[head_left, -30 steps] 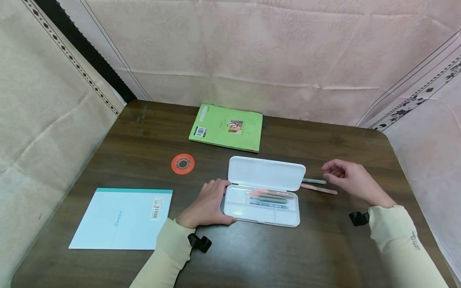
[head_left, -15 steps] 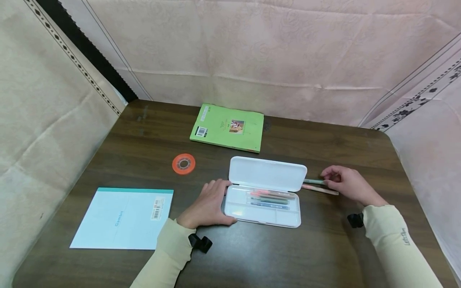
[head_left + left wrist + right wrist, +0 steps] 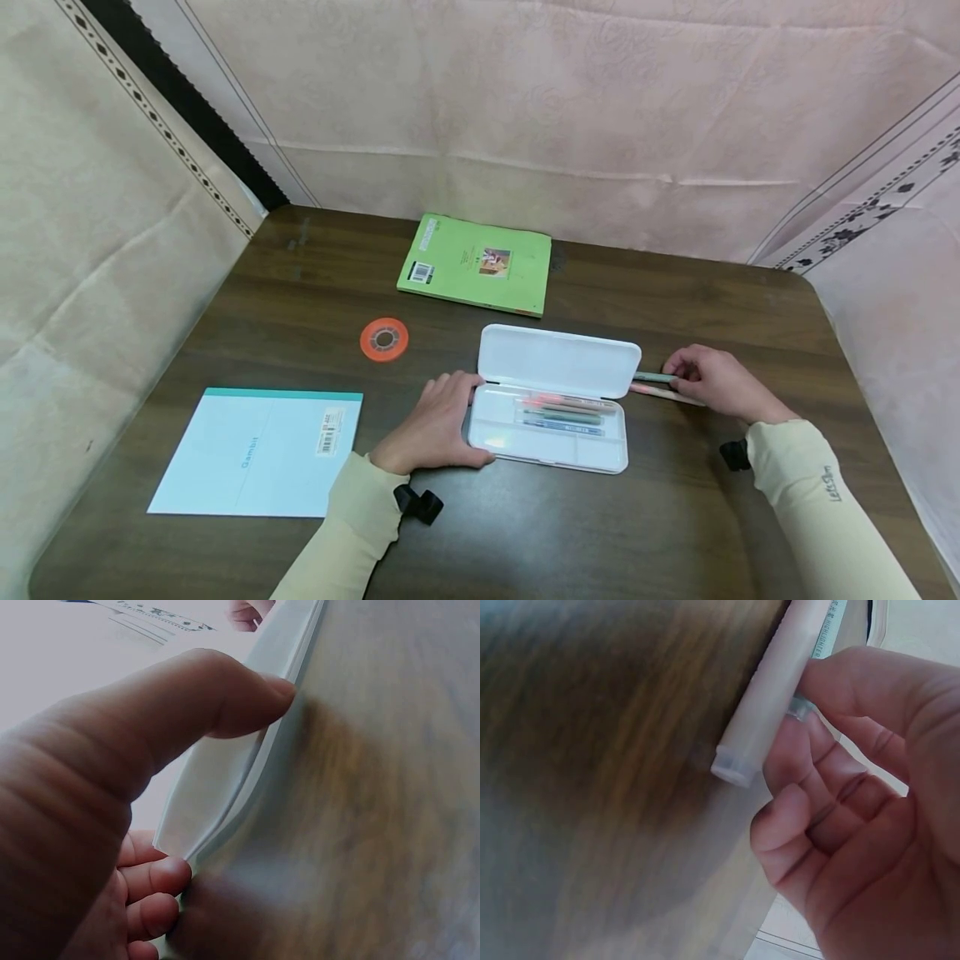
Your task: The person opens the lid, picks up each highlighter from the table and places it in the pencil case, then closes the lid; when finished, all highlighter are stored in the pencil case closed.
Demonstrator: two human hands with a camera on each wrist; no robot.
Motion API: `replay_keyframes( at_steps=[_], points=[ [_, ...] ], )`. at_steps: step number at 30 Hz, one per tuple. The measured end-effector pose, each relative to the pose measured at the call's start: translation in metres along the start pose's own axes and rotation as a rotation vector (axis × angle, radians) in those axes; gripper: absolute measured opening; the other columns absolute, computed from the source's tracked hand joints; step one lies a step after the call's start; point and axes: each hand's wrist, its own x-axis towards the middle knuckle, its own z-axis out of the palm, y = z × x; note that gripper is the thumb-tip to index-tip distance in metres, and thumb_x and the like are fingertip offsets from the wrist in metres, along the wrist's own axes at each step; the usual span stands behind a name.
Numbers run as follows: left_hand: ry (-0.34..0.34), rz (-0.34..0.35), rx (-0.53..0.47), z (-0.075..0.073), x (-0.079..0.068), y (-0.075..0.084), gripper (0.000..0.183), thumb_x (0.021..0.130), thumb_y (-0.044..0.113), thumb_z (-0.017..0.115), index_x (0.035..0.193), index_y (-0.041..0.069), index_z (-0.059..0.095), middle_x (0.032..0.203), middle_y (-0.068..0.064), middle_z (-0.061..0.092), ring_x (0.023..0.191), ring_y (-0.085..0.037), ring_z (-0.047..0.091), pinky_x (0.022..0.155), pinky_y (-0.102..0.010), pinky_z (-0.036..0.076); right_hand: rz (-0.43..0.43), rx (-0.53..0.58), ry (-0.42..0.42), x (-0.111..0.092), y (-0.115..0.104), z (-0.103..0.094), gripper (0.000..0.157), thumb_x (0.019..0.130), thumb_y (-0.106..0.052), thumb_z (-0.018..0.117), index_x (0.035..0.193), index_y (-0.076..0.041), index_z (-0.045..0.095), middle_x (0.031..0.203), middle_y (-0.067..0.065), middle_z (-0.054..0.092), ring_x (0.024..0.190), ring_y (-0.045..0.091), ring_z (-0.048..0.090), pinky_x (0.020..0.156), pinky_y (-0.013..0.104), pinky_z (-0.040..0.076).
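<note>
A white pencil case [image 3: 558, 362] lies with its lid raised on the table. Its tray holds several pens [image 3: 564, 415] in a clear sleeve. My left hand [image 3: 433, 427] grips the case's left end, thumb along the front edge and fingers at the side, as the left wrist view also shows. To the right of the case, my right hand [image 3: 722, 385] pinches the end of a green highlighter [image 3: 651, 377] between thumb and fingers. A pale pink highlighter [image 3: 769, 694] lies right beside it, nearer the front. The far ends of both highlighters are hidden behind the raised lid.
A green book [image 3: 476, 267] lies at the back of the table. An orange tape roll [image 3: 367, 340] sits left of the case. Toward the left front is a pale blue notebook [image 3: 240, 458] with a barcode label. Cloth curtains [image 3: 525, 108] hang around the table.
My right hand has come down and to the left onto the green highlighter and now pinches its end. My left hand stays at the pencil case.
</note>
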Motion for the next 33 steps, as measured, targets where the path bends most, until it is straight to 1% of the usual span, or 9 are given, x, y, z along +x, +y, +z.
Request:
replay_keyframes(
  at_steps=[7,13,19,25,30,33],
  points=[
    [-0.007,-0.009,0.016,0.0,0.001,0.001,0.094,0.067,0.053,0.082,0.139,0.012,0.038,0.119,0.0,0.049,0.097,-0.015,0.038,0.086,-0.034,0.031,0.001,-0.004,0.001,-0.005,-0.001,-0.002,0.01,0.088,-0.006,0.068,0.098,-0.007,0.066,0.09,0.006,0.063,0.078,0.018,0.054,0.064,0.029,0.045],
    [0.007,-0.001,0.016,-0.003,0.005,0.002,0.094,0.067,0.053,0.082,0.139,0.011,0.039,0.119,-0.001,0.049,0.099,-0.016,0.039,0.088,-0.035,0.032,-0.02,-0.02,0.054,-0.009,-0.002,-0.008,0.01,0.088,-0.006,0.069,0.098,-0.007,0.067,0.089,0.005,0.064,0.077,0.018,0.055,0.062,0.027,0.045],
    [-0.006,-0.005,0.003,-0.003,0.005,0.003,0.095,0.067,0.053,0.082,0.14,0.012,0.039,0.121,-0.001,0.049,0.1,-0.016,0.039,0.089,-0.035,0.031,-0.012,-0.02,0.087,-0.012,-0.005,-0.012,0.009,0.089,-0.007,0.068,0.097,-0.007,0.066,0.088,0.005,0.065,0.077,0.017,0.057,0.061,0.027,0.046],
    [-0.007,-0.003,-0.003,-0.002,0.003,0.002,0.094,0.067,0.052,0.082,0.14,0.011,0.039,0.121,-0.001,0.049,0.1,-0.017,0.039,0.088,-0.035,0.031,0.005,-0.004,0.165,-0.021,-0.012,-0.02,0.01,0.09,-0.009,0.067,0.099,-0.007,0.065,0.088,0.006,0.065,0.077,0.017,0.058,0.061,0.026,0.048],
    [-0.008,-0.004,0.004,-0.002,0.002,0.002,0.095,0.067,0.053,0.082,0.14,0.012,0.039,0.122,-0.001,0.049,0.099,-0.016,0.038,0.087,-0.034,0.03,-0.044,-0.011,0.261,-0.029,-0.024,-0.028,0.011,0.088,-0.008,0.068,0.098,-0.01,0.065,0.086,0.004,0.063,0.073,0.009,0.055,0.06,0.024,0.046],
    [-0.005,-0.001,0.007,-0.002,0.001,0.001,0.094,0.066,0.053,0.082,0.139,0.011,0.039,0.121,-0.001,0.05,0.098,-0.016,0.038,0.086,-0.034,0.03,-0.071,-0.019,0.299,-0.032,-0.034,-0.03,0.013,0.087,-0.007,0.069,0.098,-0.012,0.064,0.087,0.001,0.062,0.072,0.005,0.053,0.06,0.022,0.045]
  ],
)
